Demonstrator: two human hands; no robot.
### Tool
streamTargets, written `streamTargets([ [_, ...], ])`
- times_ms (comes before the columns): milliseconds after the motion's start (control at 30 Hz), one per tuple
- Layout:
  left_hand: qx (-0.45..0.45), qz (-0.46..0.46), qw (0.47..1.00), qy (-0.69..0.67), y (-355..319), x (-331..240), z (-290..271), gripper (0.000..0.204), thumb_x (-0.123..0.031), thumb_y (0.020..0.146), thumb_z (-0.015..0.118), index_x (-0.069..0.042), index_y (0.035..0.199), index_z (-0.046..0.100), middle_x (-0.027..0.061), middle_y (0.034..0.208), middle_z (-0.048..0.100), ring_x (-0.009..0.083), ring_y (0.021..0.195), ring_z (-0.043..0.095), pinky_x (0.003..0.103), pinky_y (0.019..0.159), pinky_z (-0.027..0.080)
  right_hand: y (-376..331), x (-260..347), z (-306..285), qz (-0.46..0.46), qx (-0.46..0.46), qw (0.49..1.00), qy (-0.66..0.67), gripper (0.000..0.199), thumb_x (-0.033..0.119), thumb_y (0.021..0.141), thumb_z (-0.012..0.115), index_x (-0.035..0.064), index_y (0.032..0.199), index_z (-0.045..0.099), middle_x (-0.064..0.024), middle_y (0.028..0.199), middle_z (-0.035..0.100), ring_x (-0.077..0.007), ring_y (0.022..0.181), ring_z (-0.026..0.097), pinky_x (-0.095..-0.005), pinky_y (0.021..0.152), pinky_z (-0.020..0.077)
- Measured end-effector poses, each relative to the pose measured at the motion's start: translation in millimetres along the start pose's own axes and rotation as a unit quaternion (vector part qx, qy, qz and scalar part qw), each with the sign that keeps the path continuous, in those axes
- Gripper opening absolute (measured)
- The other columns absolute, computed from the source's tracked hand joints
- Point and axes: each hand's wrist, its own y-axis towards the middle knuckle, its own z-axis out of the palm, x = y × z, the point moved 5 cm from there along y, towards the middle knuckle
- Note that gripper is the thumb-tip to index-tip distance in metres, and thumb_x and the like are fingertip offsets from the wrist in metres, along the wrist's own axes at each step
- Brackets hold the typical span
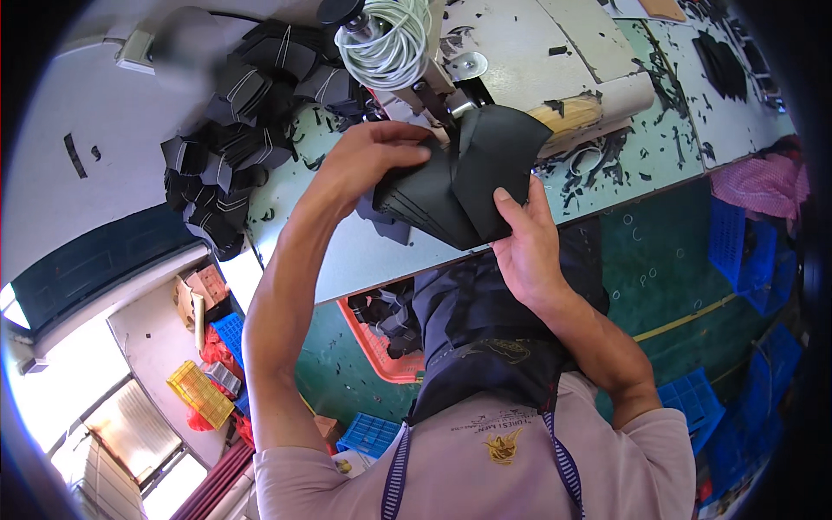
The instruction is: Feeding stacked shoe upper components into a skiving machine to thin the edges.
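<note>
Several flat black sheet pieces, leather-like and joined into one floppy workpiece (500,160), are held up against a machine (438,108) at the table's edge. My right hand (530,247) grips its near right part, thumb on top and the other fingers partly hidden underneath. On the far left side, my left hand (373,160) closes on the upper edge by the machine head, its thumb and fingers drawn close together. Layered black pieces (425,204) fan out below that hand. The spot where workpiece and machine meet is mostly hidden.
Bundles of tied black pieces (230,156) heap at the table's left. Coiled white cord (390,43) hangs on the machine. Black scraps (598,160) litter the pale tabletop (321,260). Below stand a red crate (390,368) of black pieces and blue crates (741,247).
</note>
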Motion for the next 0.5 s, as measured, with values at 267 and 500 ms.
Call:
streamTargets([
  [267, -0.040, 0.010, 0.976, 0.212, 5, -20, 12, 0.039, -0.025, 0.080, 0.076, 0.001, 0.109, 0.073, 0.0096, 0.094, 0.073, 0.0124, 0.083, 0.065, 0.027, 0.078, 0.050, 1, 4, -3, -0.007, -0.009, 1.000, -0.016, 0.042, 0.008, 0.101, 0.052, 0.0091, 0.140, 0.037, -0.0092, 0.129, 0.055, -0.0196, 0.115, 0.060, -0.0410, 0.096, 0.0524],
  [500, -0.069, -0.014, 0.954, 0.292, 4, -28, 17, 0.042, -0.025, 0.079, 0.075, 0.003, 0.111, 0.072, 0.0144, 0.098, 0.074, 0.0191, 0.086, 0.069, 0.032, 0.083, 0.053, 2, 5, -4, 0.001, -0.022, 0.999, -0.028, 0.040, 0.010, 0.100, 0.053, 0.0096, 0.137, 0.039, -0.0075, 0.128, 0.057, -0.0189, 0.114, 0.060, -0.0395, 0.094, 0.0527],
])
